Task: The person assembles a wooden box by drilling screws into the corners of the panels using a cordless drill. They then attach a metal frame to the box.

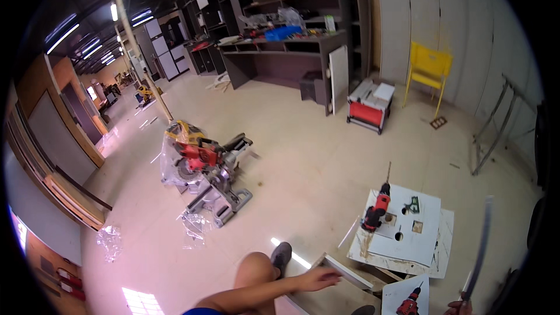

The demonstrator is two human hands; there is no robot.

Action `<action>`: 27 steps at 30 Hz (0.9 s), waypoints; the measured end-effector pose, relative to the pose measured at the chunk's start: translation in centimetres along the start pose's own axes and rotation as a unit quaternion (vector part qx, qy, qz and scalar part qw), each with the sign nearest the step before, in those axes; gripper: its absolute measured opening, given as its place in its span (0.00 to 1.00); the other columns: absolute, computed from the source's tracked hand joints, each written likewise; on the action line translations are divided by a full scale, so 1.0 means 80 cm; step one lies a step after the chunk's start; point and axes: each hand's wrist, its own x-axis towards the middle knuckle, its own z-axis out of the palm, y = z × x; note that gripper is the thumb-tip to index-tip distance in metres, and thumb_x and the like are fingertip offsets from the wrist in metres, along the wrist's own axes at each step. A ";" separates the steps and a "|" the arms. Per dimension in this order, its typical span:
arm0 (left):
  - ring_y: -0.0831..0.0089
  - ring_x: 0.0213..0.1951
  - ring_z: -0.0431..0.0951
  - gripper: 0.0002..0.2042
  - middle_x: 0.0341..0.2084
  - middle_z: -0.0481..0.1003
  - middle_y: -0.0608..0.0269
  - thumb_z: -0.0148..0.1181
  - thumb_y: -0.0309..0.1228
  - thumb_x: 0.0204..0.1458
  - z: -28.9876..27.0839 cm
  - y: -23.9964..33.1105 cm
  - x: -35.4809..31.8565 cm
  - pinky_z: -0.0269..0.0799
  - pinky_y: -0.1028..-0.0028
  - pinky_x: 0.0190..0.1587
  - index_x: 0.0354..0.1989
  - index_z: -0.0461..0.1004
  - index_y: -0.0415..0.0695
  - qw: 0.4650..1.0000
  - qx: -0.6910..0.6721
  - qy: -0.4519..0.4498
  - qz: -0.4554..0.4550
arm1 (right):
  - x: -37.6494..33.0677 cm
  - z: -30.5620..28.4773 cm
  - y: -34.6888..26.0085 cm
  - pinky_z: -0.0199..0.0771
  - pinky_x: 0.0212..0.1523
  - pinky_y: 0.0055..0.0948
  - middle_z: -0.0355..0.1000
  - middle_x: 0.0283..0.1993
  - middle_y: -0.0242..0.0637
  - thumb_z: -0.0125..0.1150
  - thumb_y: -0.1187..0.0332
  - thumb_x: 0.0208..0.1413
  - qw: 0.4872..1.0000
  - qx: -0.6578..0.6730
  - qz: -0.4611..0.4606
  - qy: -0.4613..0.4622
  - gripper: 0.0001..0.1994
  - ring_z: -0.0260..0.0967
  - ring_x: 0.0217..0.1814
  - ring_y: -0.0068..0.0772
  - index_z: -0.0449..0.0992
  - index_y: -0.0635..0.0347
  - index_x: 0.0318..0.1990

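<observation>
Head view: bare knee [252, 271] and a grey shoe [282, 254] sit nearest, low in the middle, with the left forearm running across them. Left hand [317, 279] lies flat with fingers stretched and close together, gripping nothing, fingertips touching the near edge of a pale wooden frame piece [344, 271] on the floor. Right hand [459, 306] shows only at the bottom rim, to the right of the frame piece; fingers are closed around the lower end of a long thin grey strip [482, 245] that rises upward, slightly curved. How tight that grip is cannot be told, since the hand is mostly cut off.

Just right of the frame piece lies a white board [429, 239] with round and square cutouts, stacked on another white sheet. A red and black drill [376, 210] with a long bit rests on the board's left part. A second red drill [410, 301] lies on a small white panel below the board, near the right hand.

Well left of the frame piece stands a mitre saw [204, 169] with clear plastic wrap around it. Far beyond the board, a red and white tool box [370, 105], a yellow chair [429, 70] and a dark workbench [286, 52] stand along the back wall
</observation>
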 end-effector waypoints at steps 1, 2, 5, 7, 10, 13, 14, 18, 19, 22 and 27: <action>0.73 0.48 0.78 0.18 0.45 0.77 0.57 0.52 0.35 0.66 0.005 0.003 0.025 0.75 0.73 0.51 0.58 0.68 0.38 0.998 -0.052 -0.012 0.018 | -0.019 0.033 -0.005 0.73 0.30 0.26 0.72 0.36 0.45 0.51 0.59 0.67 1.000 0.004 0.011 -0.007 0.24 0.68 0.28 0.29 0.64 0.72 0.62; 0.71 0.48 0.79 0.21 0.48 0.76 0.58 0.48 0.40 0.67 0.007 0.025 0.065 0.75 0.74 0.50 0.64 0.63 0.42 0.992 -0.121 -0.041 0.020 | -0.015 0.006 0.030 0.73 0.30 0.25 0.71 0.32 0.41 0.52 0.60 0.67 0.996 0.022 -0.038 -0.072 0.19 0.69 0.29 0.28 0.70 0.70 0.54; 0.64 0.52 0.78 0.30 0.56 0.71 0.57 0.43 0.52 0.66 -0.009 0.087 0.088 0.76 0.65 0.51 0.70 0.53 0.47 0.919 -0.388 -0.067 -0.023 | -0.039 0.092 0.075 0.67 0.28 0.22 0.70 0.29 0.35 0.51 0.64 0.67 0.978 0.089 0.032 -0.185 0.11 0.66 0.28 0.23 0.71 0.64 0.43; 0.60 0.56 0.75 0.35 0.61 0.68 0.54 0.40 0.58 0.65 -0.037 0.084 0.066 0.75 0.58 0.54 0.72 0.46 0.49 0.859 -0.507 -0.051 -0.047 | -0.064 0.160 0.088 0.69 0.30 0.26 0.71 0.29 0.37 0.50 0.65 0.68 0.974 -0.156 -0.006 -0.166 0.10 0.66 0.27 0.24 0.72 0.63 0.40; 0.57 0.57 0.74 0.35 0.62 0.66 0.52 0.42 0.58 0.64 -0.037 0.069 0.047 0.74 0.55 0.55 0.72 0.46 0.50 0.858 -0.507 0.005 -0.083 | -0.099 0.200 0.114 0.74 0.36 0.33 0.73 0.40 0.41 0.52 0.63 0.66 0.877 -0.414 -0.185 -0.159 0.16 0.71 0.38 0.33 0.75 0.67 0.51; 0.59 0.53 0.78 0.32 0.59 0.69 0.50 0.44 0.57 0.63 -0.024 0.064 0.037 0.76 0.58 0.51 0.68 0.54 0.49 0.877 -0.462 0.068 -0.117 | -0.112 0.182 0.152 0.75 0.39 0.36 0.76 0.38 0.40 0.51 0.57 0.67 0.840 -0.477 -0.167 -0.195 0.19 0.74 0.38 0.36 0.73 0.65 0.54; 0.60 0.52 0.79 0.31 0.58 0.70 0.50 0.45 0.56 0.63 -0.020 0.061 0.037 0.77 0.59 0.49 0.67 0.55 0.49 0.887 -0.439 0.079 -0.120 | -0.115 0.176 0.162 0.75 0.40 0.37 0.77 0.38 0.40 0.51 0.56 0.67 0.827 -0.499 -0.159 -0.205 0.20 0.74 0.38 0.37 0.73 0.64 0.55; 0.64 0.47 0.81 0.30 0.52 0.74 0.54 0.44 0.57 0.62 -0.023 0.056 0.037 0.78 0.67 0.41 0.64 0.59 0.48 0.895 -0.422 0.100 -0.101 | -0.131 0.199 0.186 0.67 0.26 0.25 0.71 0.23 0.31 0.53 0.66 0.66 0.947 -0.262 -0.126 -0.139 0.10 0.65 0.24 0.21 0.77 0.63 0.42; 0.66 0.47 0.80 0.30 0.50 0.75 0.56 0.43 0.57 0.62 -0.027 0.067 0.037 0.78 0.67 0.41 0.64 0.59 0.48 0.898 -0.419 0.093 -0.096 | -0.133 0.200 0.184 0.69 0.29 0.27 0.72 0.25 0.32 0.53 0.66 0.66 0.955 -0.249 -0.097 -0.126 0.10 0.67 0.26 0.23 0.77 0.62 0.41; 0.69 0.45 0.80 0.30 0.49 0.76 0.58 0.46 0.59 0.61 -0.029 0.068 0.036 0.78 0.68 0.40 0.61 0.62 0.49 0.890 -0.424 0.124 -0.108 | -0.134 0.223 0.166 0.74 0.35 0.31 0.73 0.30 0.36 0.55 0.66 0.64 0.959 -0.252 -0.075 -0.108 0.09 0.71 0.32 0.29 0.78 0.62 0.41; 0.70 0.38 0.81 0.21 0.42 0.78 0.61 0.51 0.47 0.64 -0.024 0.049 0.036 0.79 0.70 0.35 0.57 0.63 0.47 0.906 -0.366 0.193 -0.089 | -0.127 0.250 0.141 0.75 0.37 0.35 0.70 0.42 0.40 0.57 0.68 0.62 0.871 -0.401 -0.261 -0.113 0.15 0.70 0.42 0.36 0.76 0.66 0.53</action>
